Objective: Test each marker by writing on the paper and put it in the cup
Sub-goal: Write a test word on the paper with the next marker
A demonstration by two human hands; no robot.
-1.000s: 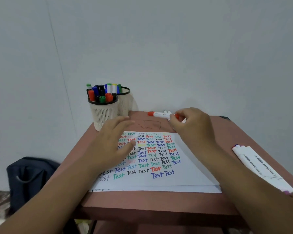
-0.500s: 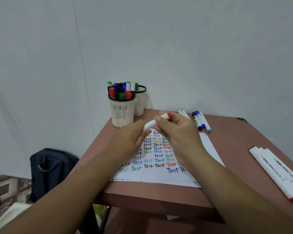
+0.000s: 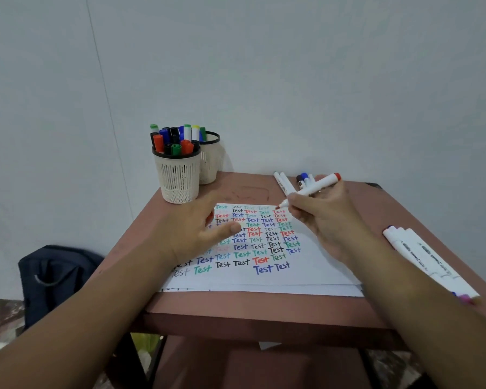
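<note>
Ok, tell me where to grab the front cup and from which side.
Grip the front cup round its slotted wall, low down, coming from the left or front. Markers crowd its mouth, so a rim grip is blocked, and the second cup stands close at its right rear.

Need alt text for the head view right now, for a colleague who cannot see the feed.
The right hand holds an uncapped red marker, tip down near the top of a paper covered in coloured "Test" words. The left hand rests on the paper's left side, seemingly holding something red, likely the cap. A cup full of markers stands at the table's far left corner.
</note>
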